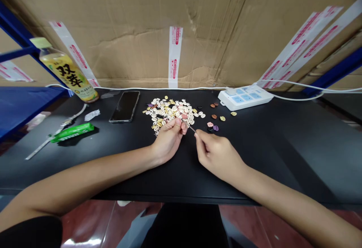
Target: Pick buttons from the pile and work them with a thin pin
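My left hand (169, 138) is closed in a pinch at the near edge of a pile of small oval pieces (181, 108). Whatever sits between its thumb and fingers is too small to make out. From the right, my right hand (216, 150) grips a thin metal tool (191, 128), its tip reaching the left fingertips. Most of the pieces are cream or white with small holes or marks; a few are yellow, brown or black. Just beyond the right hand lie a pink piece (210, 124) and a purple piece (216, 128).
Left of the pile lies a phone (125, 107). Farther left are a green wrapped item (72, 132), a wristwatch (66, 122) and a drink bottle (68, 72). A white power strip (245, 97) with a cable stands back right. Cardboard (135, 33) walls the table's rear.
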`<state>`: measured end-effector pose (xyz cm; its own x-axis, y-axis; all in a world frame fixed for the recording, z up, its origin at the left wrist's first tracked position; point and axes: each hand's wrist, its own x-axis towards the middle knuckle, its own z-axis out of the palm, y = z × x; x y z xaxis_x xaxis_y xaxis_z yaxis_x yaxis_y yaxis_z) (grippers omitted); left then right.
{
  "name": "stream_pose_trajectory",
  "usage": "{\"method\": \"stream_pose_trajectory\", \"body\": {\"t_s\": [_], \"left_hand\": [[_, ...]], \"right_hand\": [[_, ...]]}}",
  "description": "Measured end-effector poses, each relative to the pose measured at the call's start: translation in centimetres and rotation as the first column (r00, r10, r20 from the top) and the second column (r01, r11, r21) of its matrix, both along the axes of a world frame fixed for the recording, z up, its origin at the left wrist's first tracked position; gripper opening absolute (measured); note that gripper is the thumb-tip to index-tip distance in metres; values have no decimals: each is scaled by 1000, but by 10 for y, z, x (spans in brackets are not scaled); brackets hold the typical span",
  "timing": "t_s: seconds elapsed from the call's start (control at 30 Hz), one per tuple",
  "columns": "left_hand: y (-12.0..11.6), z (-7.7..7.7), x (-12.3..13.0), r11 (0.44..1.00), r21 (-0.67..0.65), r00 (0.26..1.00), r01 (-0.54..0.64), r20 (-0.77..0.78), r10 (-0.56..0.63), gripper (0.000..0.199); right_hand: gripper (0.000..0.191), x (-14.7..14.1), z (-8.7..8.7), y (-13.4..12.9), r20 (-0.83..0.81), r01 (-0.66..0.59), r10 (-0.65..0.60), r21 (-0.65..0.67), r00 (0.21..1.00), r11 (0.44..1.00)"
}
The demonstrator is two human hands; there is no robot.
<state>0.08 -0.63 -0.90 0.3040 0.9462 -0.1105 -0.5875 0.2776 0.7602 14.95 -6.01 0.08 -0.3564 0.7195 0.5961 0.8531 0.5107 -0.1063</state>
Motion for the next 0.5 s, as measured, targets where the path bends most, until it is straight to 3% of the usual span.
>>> {"method": "stream_pose_trajectory", "body": {"t_s": [0.07,0.13,0.5], "left_hand": [[0,0,0,1000,9,1000,-4,-4,4,27],[0,0,-1,1000,14,1000,-5,-23,5,24],[-1,0,0,989,137,993,50,-112,-35,24]], "right_hand": [[25,3,7,3,-220,-79,32,-212,975,974],[24,9,14,6,-300,-140,50,-289,953,947],[24,27,33,4,-212,-143,70,-352,975,925]]}}
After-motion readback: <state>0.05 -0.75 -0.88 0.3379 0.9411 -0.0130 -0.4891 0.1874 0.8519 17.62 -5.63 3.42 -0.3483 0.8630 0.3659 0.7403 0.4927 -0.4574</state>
